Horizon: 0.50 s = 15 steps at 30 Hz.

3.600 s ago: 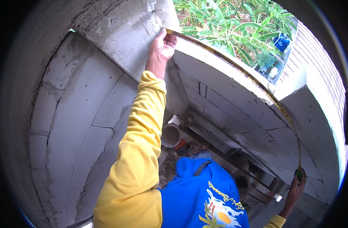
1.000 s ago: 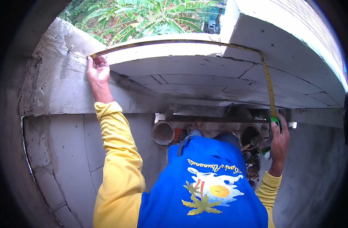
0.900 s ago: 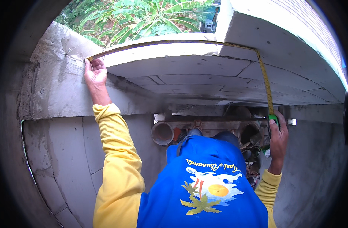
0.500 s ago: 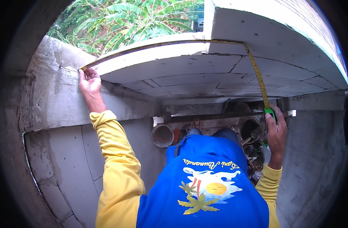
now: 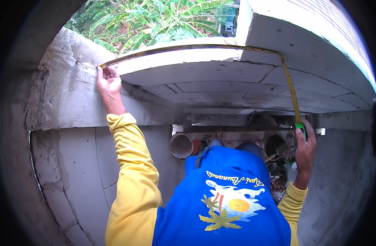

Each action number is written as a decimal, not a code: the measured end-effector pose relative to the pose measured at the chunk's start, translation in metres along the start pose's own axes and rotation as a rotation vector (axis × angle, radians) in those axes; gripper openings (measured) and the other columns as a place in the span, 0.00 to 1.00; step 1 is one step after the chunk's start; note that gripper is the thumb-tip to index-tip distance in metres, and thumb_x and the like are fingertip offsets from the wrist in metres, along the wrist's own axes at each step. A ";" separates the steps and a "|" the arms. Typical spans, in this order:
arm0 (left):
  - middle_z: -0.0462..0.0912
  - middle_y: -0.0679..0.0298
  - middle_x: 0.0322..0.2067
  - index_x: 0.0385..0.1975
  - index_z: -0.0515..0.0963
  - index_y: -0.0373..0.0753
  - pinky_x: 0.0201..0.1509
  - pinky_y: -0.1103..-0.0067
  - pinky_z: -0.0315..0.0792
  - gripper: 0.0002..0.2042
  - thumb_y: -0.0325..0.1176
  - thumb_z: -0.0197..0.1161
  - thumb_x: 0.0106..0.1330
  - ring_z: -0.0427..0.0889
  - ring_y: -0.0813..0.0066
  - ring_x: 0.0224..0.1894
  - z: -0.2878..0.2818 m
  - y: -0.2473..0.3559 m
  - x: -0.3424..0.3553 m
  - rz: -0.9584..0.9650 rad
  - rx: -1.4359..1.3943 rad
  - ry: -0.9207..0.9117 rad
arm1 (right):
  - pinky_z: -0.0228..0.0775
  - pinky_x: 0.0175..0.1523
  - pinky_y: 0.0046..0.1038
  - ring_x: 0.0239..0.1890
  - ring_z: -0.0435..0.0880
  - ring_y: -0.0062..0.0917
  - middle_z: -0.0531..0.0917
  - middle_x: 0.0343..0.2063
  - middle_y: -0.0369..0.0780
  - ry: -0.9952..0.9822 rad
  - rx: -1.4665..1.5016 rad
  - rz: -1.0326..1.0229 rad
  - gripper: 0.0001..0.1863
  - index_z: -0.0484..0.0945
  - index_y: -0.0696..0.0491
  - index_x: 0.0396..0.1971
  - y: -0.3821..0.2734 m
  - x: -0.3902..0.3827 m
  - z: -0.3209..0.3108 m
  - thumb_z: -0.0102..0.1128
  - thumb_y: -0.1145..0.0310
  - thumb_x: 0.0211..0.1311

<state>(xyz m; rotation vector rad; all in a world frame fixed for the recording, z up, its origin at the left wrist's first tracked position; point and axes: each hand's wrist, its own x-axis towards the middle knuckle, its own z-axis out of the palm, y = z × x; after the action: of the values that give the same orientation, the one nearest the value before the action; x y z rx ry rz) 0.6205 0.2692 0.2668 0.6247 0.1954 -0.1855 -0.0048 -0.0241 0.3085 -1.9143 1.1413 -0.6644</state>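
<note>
A yellow tape measure (image 5: 293,88) runs along the ledge of the light block wall (image 5: 220,78), then bends and hangs down its face on the right. My left hand (image 5: 109,85), raised at the far left, pinches the tape's end against the grey concrete column (image 5: 79,88). The green tape case sits in my right hand (image 5: 306,145), fingers wrapped round it, well below the ledge and in front of the wall. Between the hands the blade is drawn out and lies close along the wall's top edge.
Below stand a round bucket (image 5: 181,145) and a darker bucket (image 5: 276,146) with tools in it, on or by a plank (image 5: 237,134). Block walls rise at left and right. Beyond the opening grow broad-leaved plants (image 5: 163,22).
The whole view has shifted a little, so the scene lies slightly farther right. Both hands keep their hold on the tape, and its bend stays at about the same place on the wall.
</note>
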 end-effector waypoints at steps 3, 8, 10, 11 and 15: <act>0.84 0.65 0.35 0.42 0.81 0.36 0.44 0.73 0.88 0.08 0.33 0.71 0.71 0.85 0.74 0.39 0.000 -0.001 -0.001 0.000 0.002 -0.006 | 0.70 0.61 0.29 0.52 0.80 0.27 0.82 0.52 0.45 0.010 -0.018 0.010 0.20 0.78 0.63 0.60 -0.003 -0.001 0.000 0.57 0.69 0.73; 0.85 0.65 0.35 0.42 0.81 0.36 0.43 0.74 0.88 0.08 0.33 0.71 0.71 0.86 0.74 0.38 0.000 -0.002 0.001 0.013 0.013 0.002 | 0.71 0.61 0.29 0.53 0.80 0.28 0.82 0.52 0.46 0.028 -0.090 -0.019 0.20 0.78 0.62 0.60 -0.007 -0.001 -0.001 0.57 0.68 0.74; 0.85 0.65 0.35 0.42 0.81 0.36 0.43 0.74 0.89 0.09 0.33 0.71 0.71 0.86 0.74 0.38 0.000 -0.002 0.001 0.018 0.019 0.012 | 0.70 0.61 0.29 0.52 0.80 0.28 0.83 0.52 0.46 0.022 -0.074 -0.020 0.20 0.78 0.62 0.60 -0.007 0.001 -0.001 0.58 0.68 0.74; 0.87 0.63 0.37 0.43 0.81 0.34 0.45 0.73 0.89 0.09 0.32 0.71 0.70 0.87 0.69 0.41 -0.003 0.000 0.004 0.011 -0.004 0.013 | 0.70 0.61 0.30 0.53 0.80 0.29 0.83 0.52 0.46 0.021 -0.073 -0.016 0.20 0.78 0.62 0.60 -0.008 0.001 0.000 0.58 0.68 0.74; 0.87 0.66 0.36 0.41 0.82 0.37 0.44 0.74 0.88 0.09 0.34 0.71 0.71 0.86 0.74 0.39 -0.003 -0.002 0.005 0.018 0.020 -0.005 | 0.70 0.62 0.31 0.53 0.81 0.30 0.83 0.51 0.46 0.030 -0.097 -0.028 0.20 0.78 0.61 0.60 -0.006 0.001 -0.001 0.58 0.68 0.73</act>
<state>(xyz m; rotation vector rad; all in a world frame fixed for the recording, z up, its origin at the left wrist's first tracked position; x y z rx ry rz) 0.6242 0.2691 0.2624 0.6455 0.1832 -0.1716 -0.0022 -0.0235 0.3137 -2.0111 1.1873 -0.6660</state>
